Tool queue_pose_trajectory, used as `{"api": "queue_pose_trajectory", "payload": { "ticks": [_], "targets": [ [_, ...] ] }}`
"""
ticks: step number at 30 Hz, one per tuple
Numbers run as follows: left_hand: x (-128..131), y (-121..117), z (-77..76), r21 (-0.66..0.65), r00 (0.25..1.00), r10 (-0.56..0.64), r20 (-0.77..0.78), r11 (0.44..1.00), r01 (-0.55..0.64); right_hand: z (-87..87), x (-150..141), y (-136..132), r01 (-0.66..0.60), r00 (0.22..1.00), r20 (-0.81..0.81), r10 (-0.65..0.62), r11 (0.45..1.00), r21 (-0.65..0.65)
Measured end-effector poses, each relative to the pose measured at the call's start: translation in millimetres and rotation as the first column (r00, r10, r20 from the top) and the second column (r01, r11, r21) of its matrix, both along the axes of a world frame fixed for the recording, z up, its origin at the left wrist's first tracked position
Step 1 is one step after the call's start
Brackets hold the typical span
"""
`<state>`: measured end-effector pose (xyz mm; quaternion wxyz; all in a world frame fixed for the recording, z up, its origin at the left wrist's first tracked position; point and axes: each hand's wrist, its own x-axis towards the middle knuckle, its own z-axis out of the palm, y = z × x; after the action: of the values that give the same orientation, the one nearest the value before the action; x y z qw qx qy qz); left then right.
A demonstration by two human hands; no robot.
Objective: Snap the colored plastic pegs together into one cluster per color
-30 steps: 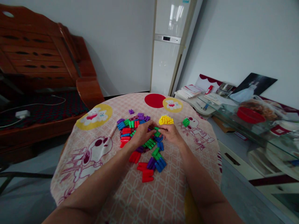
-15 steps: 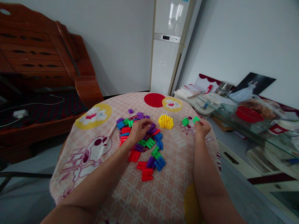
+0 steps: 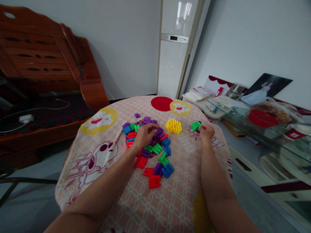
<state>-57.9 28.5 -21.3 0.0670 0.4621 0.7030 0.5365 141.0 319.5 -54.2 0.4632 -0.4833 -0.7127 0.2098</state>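
My left hand (image 3: 145,135) rests over a mixed pile of plastic building blocks, its fingers loosely curved with a gap to the thumb and nothing visible between them. Purple blocks (image 3: 159,132) lie just beyond its fingertips, and green blocks (image 3: 157,149) sit nearer to me. At the right of the table, my right hand (image 3: 207,132) pinches a green block, mostly hidden by the fingers, against a small green cluster (image 3: 195,125). Between the hands stands a group of yellow blocks (image 3: 174,126), packed close together.
Red blocks (image 3: 154,182) and blue blocks (image 3: 167,170) lie at the pile's near side. A patterned cloth (image 3: 155,207) covers the round table. Beyond its right edge is a glass shelf (image 3: 233,119) with a red bowl (image 3: 263,118). A wooden bench (image 3: 43,71) stands left.
My right hand has left the pile with a green block, moved right, and brought it to the green cluster. My left hand has stayed over the pile, coming apart from that green block.
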Motion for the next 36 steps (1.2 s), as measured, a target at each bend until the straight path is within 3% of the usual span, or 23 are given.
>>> {"api": "queue_pose_trajectory", "payload": {
  "ticks": [6, 9, 12, 14, 18, 23, 26, 29, 32, 34, 36],
  "targets": [
    [-1.0, -1.6, 3.3, -0.004, 1.000, -0.001, 0.014, 1.000, 0.001, 0.3, 0.8, 1.0, -0.048, 0.997, 0.050, 0.050, 0.998, -0.032],
    [-11.9, -8.2, 8.8, -0.030, 0.999, 0.002, 0.032, 1.000, -0.001, 2.5, 2.2, -3.0, -0.013, 0.996, 0.090, 0.014, 1.000, -0.002],
    [-25.0, -19.2, 20.0, -0.172, 0.995, -0.104, 0.008, 0.980, 0.104, 9.2, 2.2, -14.8, 0.065, 0.993, 0.093, -0.072, 0.995, 0.076],
    [-28.9, -25.5, 27.9, -0.290, 0.974, -0.225, -0.035, 0.935, 0.205, 16.0, 0.1, -27.4, 0.078, 0.994, 0.067, -0.087, 0.989, 0.128],
    [-15.8, -26.6, 31.6, -0.409, 0.903, -0.417, -0.102, 0.845, 0.344, 27.7, -9.5, -55.2, -0.046, 0.998, 0.039, 0.039, 0.982, 0.182],
    [14.8, -15.2, 18.6, -0.495, 0.865, -0.384, -0.323, 0.848, 0.192, 29.7, -22.2, -74.7, -0.221, 0.975, 0.025, 0.220, 0.963, 0.155],
    [16.4, -12.6, 16.1, -0.515, 0.860, -0.409, -0.306, 0.831, 0.211, 33.1, -26.4, -83.9, -0.328, 0.943, -0.011, 0.333, 0.933, 0.150],
    [6.5, -12.6, 18.8, -0.441, 0.905, -0.383, -0.187, 0.856, 0.271, 41.3, -30.8, -99.6, -0.541, 0.835, -0.069, 0.545, 0.838, 0.070],
    [-1.2, -11.9, 22.0, -0.203, 0.962, -0.267, 0.060, 0.940, 0.274, 48.9, -37.5, -119.6, -0.759, 0.651, -0.124, 0.749, 0.641, -0.116],
    [-0.9, -10.3, 22.5, -0.061, 0.940, -0.233, 0.247, 0.965, 0.255, 51.2, -42.2, -131.1, -0.825, 0.557, -0.170, 0.813, 0.517, -0.230],
    [3.2, -7.7, 21.0, 0.016, 0.899, -0.239, 0.367, 0.968, 0.251, 51.1, -46.2, -138.8, -0.850, 0.502, -0.218, 0.837, 0.431, -0.302]
  ]
}}
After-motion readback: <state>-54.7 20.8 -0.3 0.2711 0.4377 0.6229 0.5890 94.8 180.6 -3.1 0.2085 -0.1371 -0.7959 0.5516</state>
